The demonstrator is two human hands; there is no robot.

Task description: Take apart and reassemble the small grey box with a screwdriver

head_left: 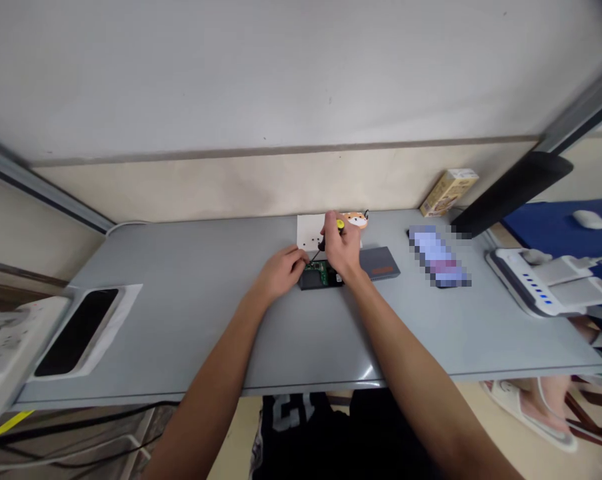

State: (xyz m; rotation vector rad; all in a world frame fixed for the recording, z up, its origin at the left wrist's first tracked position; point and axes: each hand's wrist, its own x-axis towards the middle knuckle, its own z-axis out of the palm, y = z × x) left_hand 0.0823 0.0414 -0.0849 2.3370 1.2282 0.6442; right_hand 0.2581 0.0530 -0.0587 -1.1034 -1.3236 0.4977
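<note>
While a screwdriver with a yellow-ended handle is gripped in the right hand, its shaft is slanted down toward the green circuit board in an open dark case on the surface. The left hand is drawn narrow at the case's left end; whether anything is pinched there cannot be told. To the right, a flat grey piece is seen; behind, a white sheet

Circuit board green; casing black; screwdriver black and yellow; panel dark grey, orange-marked; desk grey.
</note>
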